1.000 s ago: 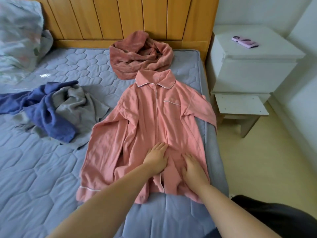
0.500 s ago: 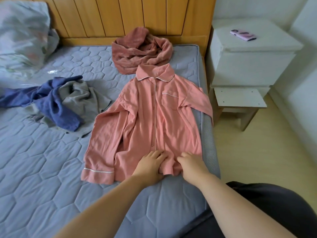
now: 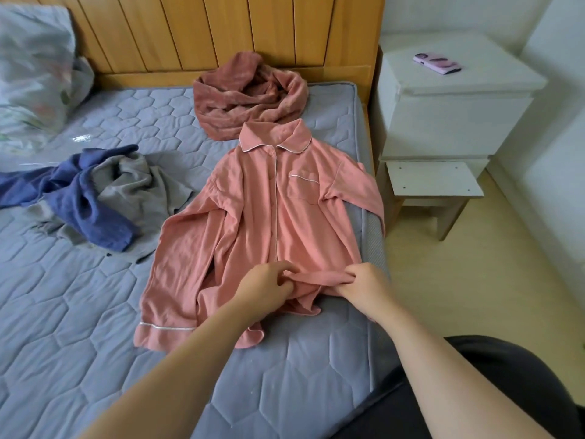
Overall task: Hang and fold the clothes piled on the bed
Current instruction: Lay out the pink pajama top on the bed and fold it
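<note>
Folding was the step in hand: I had my left hand and right hand each pinching the bunched hem of the pink pajama shirt, spread button-side up near the bed edge. Next, I judged, the hem needed lifting toward the collar.

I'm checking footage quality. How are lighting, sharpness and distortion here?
Head view: soft, even daylight, faint shadows; the pink shirt and both hands are sharp; wide-angle bending curves the headboard and nightstand; small glare on the mattress.
</note>
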Demonstrator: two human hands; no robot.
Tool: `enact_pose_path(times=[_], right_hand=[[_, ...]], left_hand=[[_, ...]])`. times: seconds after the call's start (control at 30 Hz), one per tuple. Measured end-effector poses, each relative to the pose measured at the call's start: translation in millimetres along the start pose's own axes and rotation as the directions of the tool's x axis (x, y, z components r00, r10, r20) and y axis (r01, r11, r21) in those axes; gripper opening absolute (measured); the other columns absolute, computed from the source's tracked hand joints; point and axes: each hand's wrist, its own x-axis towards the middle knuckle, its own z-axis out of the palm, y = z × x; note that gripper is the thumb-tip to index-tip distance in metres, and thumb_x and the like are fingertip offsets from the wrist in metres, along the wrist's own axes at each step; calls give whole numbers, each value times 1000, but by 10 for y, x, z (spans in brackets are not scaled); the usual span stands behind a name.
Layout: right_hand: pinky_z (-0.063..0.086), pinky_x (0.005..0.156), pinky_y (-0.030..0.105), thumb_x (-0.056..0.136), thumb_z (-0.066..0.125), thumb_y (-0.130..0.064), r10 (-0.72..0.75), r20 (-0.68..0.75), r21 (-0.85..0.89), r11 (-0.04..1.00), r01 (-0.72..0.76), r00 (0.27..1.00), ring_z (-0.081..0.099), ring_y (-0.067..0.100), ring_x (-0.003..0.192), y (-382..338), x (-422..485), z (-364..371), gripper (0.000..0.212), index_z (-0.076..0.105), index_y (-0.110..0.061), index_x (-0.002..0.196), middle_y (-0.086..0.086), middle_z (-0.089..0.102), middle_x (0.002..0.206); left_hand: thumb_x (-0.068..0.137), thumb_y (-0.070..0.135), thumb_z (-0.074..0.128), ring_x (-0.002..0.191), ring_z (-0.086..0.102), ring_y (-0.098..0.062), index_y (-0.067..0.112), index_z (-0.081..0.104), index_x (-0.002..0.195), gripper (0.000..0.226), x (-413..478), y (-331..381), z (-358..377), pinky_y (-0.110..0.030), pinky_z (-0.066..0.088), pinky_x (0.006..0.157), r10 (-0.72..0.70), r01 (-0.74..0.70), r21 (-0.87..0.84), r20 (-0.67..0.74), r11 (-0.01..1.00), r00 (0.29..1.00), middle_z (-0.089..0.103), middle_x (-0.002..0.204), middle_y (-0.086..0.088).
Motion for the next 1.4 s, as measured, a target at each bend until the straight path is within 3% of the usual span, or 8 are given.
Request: enact_pose_path(times=[0.2,0.4,0.67,0.77,0.87,0.93,1.1,1.4], right_hand=[[36,59,29,82,65,-13,-55,158,-372,921,111,986,51,20,76,-18,-83,-91,7,58,-15,79,-3,50,80],[37,82,29,82,55,-3,-27,30,-697,716,40,999,45,25,107,39,-107,-221,28,61,-16,106,3,45,114],[24,55,31,75,47,9,58,-336,-126,986,-106,940,50,32,71,128,-64,-342,15,53,0,64,11,51,68],[37,91,33,83,53,-3,-70,-24,-660,751,37,997,48,31,115,36,-110,-429,20,67,-9,96,9,59,113],[0,118,50,90,44,-6,228,254,-788,612,65,940,8,32,146,133,-147,-305,46,50,-14,135,7,20,157],[1,116,50,87,41,-7,271,262,-738,675,11,926,1,28,147,196,-103,-240,49,51,-15,135,0,6,160],[38,80,29,89,51,-19,306,-86,-232,919,-318,948,55,31,110,342,38,-172,27,54,-5,112,14,55,120],[37,75,30,91,47,-16,623,-142,-55,771,-635,769,57,35,102,502,131,-273,31,60,1,113,22,60,116]], left_hand=[[77,71,47,109,55,-20,26,53,118,61,-133,48,434,-31,44,85,5,-63,508,115,859,993,57,117,5],[83,46,52,110,51,-25,19,52,116,43,9,127,654,-35,40,89,-12,-13,613,37,790,999,54,119,-2],[82,12,49,107,57,-28,28,57,121,43,122,175,310,-33,44,86,126,-216,465,218,858,968,64,114,-2],[80,6,50,107,54,-24,25,53,125,49,131,211,120,-32,45,80,290,-465,512,386,723,876,58,111,1],[81,2,49,124,47,-16,29,50,134,60,-8,144,211,-29,41,99,177,-457,285,654,843,736,52,134,7],[83,5,49,130,41,-8,32,50,136,59,-70,147,264,-26,32,110,107,-243,84,730,966,675,45,143,11],[85,0,45,112,58,-7,19,67,118,45,19,129,290,-20,40,101,94,-75,-63,387,995,917,67,118,5],[89,3,41,119,54,-13,17,64,122,43,1,18,314,-18,35,101,126,-182,129,354,975,927,62,127,5]])
